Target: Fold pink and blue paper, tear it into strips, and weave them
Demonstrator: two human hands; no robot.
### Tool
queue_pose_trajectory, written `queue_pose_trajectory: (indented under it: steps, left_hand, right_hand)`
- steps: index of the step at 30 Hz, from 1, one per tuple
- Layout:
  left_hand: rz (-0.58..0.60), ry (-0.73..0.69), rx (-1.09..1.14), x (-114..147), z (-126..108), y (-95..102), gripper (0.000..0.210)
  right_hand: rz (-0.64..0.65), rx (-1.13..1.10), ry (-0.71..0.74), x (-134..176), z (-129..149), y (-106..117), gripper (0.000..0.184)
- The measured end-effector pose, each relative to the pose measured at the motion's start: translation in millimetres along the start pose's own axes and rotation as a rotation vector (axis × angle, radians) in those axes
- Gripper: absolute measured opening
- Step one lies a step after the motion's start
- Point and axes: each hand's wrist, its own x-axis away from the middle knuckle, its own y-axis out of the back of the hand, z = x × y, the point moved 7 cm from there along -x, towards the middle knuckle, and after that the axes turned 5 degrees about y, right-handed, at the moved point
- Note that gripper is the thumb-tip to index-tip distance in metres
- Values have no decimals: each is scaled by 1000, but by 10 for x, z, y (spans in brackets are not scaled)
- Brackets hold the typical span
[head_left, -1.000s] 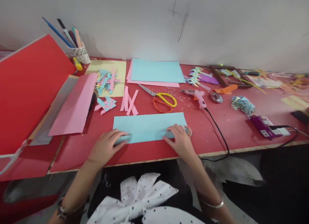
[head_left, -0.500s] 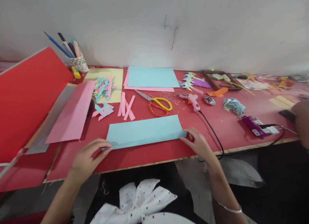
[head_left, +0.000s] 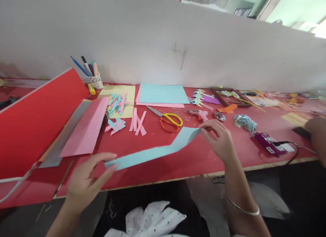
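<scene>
A sheet of light blue paper (head_left: 150, 156) stretches between my two hands, bent so that its right part rises off the red table. My left hand (head_left: 89, 175) pinches its left end between thumb and fingers. At the other end, my right hand (head_left: 219, 140) grips the raised corner, covering part of the pink glue gun (head_left: 200, 114). Scissors (head_left: 168, 119) with yellow and orange handles lie just behind the paper. Pink paper strips (head_left: 139, 121) and a small pile of pink and blue pieces (head_left: 115, 125) rest to the left of the scissors.
Blue and pink sheets (head_left: 163, 94) lie by the wall. On the left are a red board (head_left: 46, 121), a pink sheet (head_left: 85, 128) and a pen cup (head_left: 96, 82). A purple power socket (head_left: 270, 143) sits right, near another person's hand (head_left: 317, 135).
My right hand has lifted the right end of the blue paper up and away from me, bending the sheet. The left hand still holds its end. The camera view has tilted up.
</scene>
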Motion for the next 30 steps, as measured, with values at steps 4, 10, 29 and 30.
queue_pose_trajectory:
  steps: [4, 10, 29, 30]
  left_hand:
    - [-87, 164, 104, -78, 97, -45, 24]
    - [93, 57, 144, -310, -220, -283, 24]
    - [138, -487, -356, -427, -592, -398, 42]
    - [159, -469, -328, -440, -583, -386, 41]
  right_hand:
    - [-24, 240, 139, -68, 420, -183, 31]
    - [375, -22, 481, -38, 1223, -899, 36]
    - [217, 126, 633, -274, 1312, -1010, 20]
    - [208, 101, 636, -288, 1295, -986, 20]
